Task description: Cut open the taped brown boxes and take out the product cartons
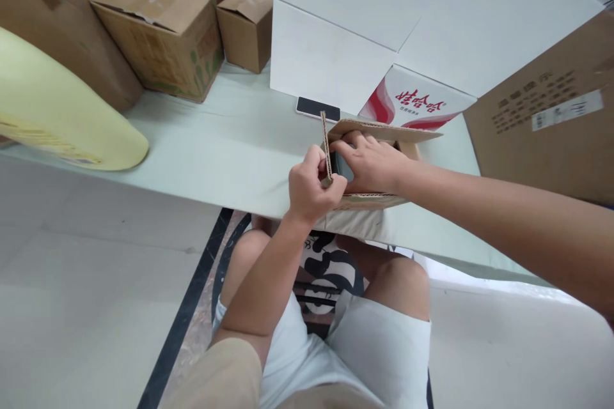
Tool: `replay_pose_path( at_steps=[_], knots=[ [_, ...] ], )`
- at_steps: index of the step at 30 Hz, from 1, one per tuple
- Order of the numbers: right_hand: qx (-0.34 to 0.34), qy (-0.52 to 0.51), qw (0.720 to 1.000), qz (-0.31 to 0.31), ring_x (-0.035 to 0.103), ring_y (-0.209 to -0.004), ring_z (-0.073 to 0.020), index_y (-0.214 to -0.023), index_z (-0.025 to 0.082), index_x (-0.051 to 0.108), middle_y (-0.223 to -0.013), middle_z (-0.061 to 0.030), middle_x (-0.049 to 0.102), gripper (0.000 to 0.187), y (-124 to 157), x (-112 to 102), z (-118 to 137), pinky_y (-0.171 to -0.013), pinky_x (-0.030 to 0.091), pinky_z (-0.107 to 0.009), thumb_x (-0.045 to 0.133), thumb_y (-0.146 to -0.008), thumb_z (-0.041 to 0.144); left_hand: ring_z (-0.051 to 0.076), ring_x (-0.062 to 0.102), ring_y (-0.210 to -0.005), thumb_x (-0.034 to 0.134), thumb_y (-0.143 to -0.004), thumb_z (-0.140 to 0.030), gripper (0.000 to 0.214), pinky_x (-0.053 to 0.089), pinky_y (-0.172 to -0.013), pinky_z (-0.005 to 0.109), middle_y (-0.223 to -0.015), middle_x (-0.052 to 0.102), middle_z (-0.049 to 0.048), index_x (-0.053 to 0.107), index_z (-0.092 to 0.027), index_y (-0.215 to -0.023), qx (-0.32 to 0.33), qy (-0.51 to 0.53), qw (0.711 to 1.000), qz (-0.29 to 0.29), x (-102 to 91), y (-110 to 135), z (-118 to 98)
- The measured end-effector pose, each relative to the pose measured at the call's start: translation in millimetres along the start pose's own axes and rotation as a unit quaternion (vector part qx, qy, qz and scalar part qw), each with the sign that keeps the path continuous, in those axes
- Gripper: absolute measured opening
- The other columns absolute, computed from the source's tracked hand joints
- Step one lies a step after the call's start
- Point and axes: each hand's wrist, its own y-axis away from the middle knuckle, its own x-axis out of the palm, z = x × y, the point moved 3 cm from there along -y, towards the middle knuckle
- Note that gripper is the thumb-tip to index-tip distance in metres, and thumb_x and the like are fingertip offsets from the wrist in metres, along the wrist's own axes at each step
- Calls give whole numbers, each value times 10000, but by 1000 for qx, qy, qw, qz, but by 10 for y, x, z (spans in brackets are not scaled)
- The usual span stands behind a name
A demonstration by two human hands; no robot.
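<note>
A small cardboard box (378, 202) stands on the pale green table near its front edge, its flaps raised. My left hand (314, 186) is closed around the box's upright left flap, thumb and fingers pinching its lower end. My right hand (369, 160) reaches into the opening from the right, fingers spread over a dark grey, smooth object (343, 165) inside. Most of that object lies under the hand, so its kind does not show. The box's far flap (388, 131) slants up behind my right hand.
A phone (317, 108) lies behind the box. White boxes (330, 51) and a red-and-white printed box (417, 99) form a wall at the back. Brown cartons (163, 32) stand back left; a large carton (551, 108) is at right. A yellow rounded object (62, 108) juts in at left.
</note>
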Motion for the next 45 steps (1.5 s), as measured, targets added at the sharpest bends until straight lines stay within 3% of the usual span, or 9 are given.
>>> replay_pose_path(
  at_steps=[2, 7, 12, 19, 24, 31, 37, 40, 45],
  knots=[
    [2, -10, 1000, 12, 468, -1419, -426, -1551, 270, 417, -1568, -190, 404, 818, -31, 11, -29, -1126, 467, -585, 703, -828, 523, 98, 303, -471, 558, -668, -246, 268, 283, -495, 271, -547, 354, -77, 298, -258, -732, -35, -30, 999, -13, -16, 5, -9],
    [16, -6, 999, 50, 399, -1499, -450, -1544, 348, 476, -1665, -144, 312, 700, -56, -19, -126, -1143, 460, -620, 673, -880, 454, 128, 313, -475, 526, -849, -426, 421, 248, -534, 324, -459, 310, -23, 331, -245, -523, -122, -153, 978, 73, -28, -35, -7],
    [46, -26, 995, 90, 367, -1513, -460, -1467, 411, 583, -1696, -81, 271, 565, 1, -62, -256, -1147, 439, -673, 632, -904, 393, 134, 333, -503, 463, -891, -475, 458, 248, -543, 316, -485, 334, -8, 349, -239, -515, -141, -138, 977, 74, -9, -53, 16],
    [49, -68, 996, 41, 346, -1520, -414, -1322, 381, 725, -1634, -57, 318, 429, 175, -121, -505, -1199, 422, -590, 630, -904, 386, 125, 313, -507, 472, -878, -478, 476, 252, -538, 311, -490, 308, -21, 313, -242, -496, -139, -119, 981, 61, 18, -35, 49],
    [87, -121, 989, 23, 553, -1351, -302, -1321, 414, 708, -1553, -53, 396, 454, 364, -210, -797, -1169, 483, -500, 632, -873, 406, 115, 275, -511, 477, -869, -464, 482, 236, -538, 306, -494, 286, -30, 292, -243, -482, -136, -114, 982, 62, 20, -27, 63],
    [88, -178, 980, -24, 531, -1399, -318, -1261, 406, 720, -1548, -42, 479, 395, 628, -285, -1144, -1119, 538, -486, 655, -878, 478, 118, 287, -479, 468, -876, -442, 498, 228, -509, 311, -459, 287, -19, 238, -248, -480, -112, -87, 988, 66, 37, -21, 25],
    [187, -346, 916, -78, 663, -1191, -254, -1185, 355, 733, -1441, -74, 610, 353, 943, -390, -1489, -893, 607, -361, 690, -834, 338, 118, 301, -477, 469, -862, -452, 475, 237, -522, 312, -466, 297, -20, 257, -250, -487, -129, -90, 985, 69, 20, -32, 65],
    [205, -391, 892, -99, 700, -1055, -235, -1195, 356, 723, -1287, -88, 699, 432, 1085, -273, -1691, -819, 601, -345, 722, -765, 307, 118, 300, -492, 461, -853, -472, 464, 247, -537, 311, -477, 298, -23, 275, -251, -490, -140, -92, 983, 69, -1, -46, 85],
    [250, -396, 877, -111, 711, -1057, -252, -1213, 311, 707, -1426, -122, 648, 435, 1134, 156, -1760, -840, 592, -379, 667, -783, 259, 119, 299, -501, 477, -853, -460, 463, 250, -526, 309, -459, 299, -24, 278, -248, -492, -132, -97, 986, 37, -55, -74, 97]
  ],
)
